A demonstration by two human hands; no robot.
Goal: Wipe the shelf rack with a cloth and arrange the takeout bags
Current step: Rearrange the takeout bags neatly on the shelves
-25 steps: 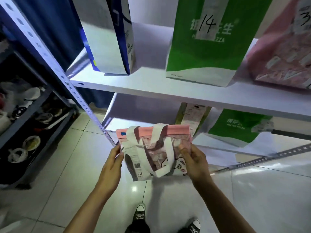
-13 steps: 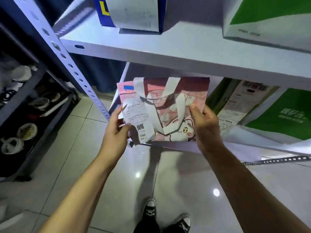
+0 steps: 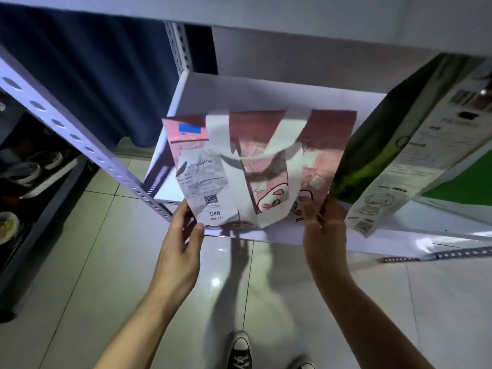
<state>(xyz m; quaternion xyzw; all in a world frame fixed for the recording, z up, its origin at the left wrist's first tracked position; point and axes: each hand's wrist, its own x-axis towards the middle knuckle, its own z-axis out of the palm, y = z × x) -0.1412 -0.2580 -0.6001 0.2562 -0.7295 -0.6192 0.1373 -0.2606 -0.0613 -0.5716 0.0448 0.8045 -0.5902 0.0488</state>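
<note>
A pink takeout bag [image 3: 316, 145] with white handles and a receipt numbered 046 stands on the front left of the lower white shelf [image 3: 266, 89]. My left hand [image 3: 183, 235] holds its lower left corner. My right hand [image 3: 323, 225] grips its lower right edge. To the right a green and white bag [image 3: 394, 161] leans beside it, close to the pink bag's right side. No cloth is in sight.
The perforated grey upright [image 3: 80, 145] of the rack runs diagonally at left. The underside of the upper shelf [image 3: 266, 14] spans the top. A dark rack [image 3: 32, 182] with bowls stands at far left. Tiled floor and my shoes [image 3: 239, 352] lie below.
Both hands have carried the pink bag forward from over the floor and set it on the lower shelf; the view has dropped below the upper shelf.
</note>
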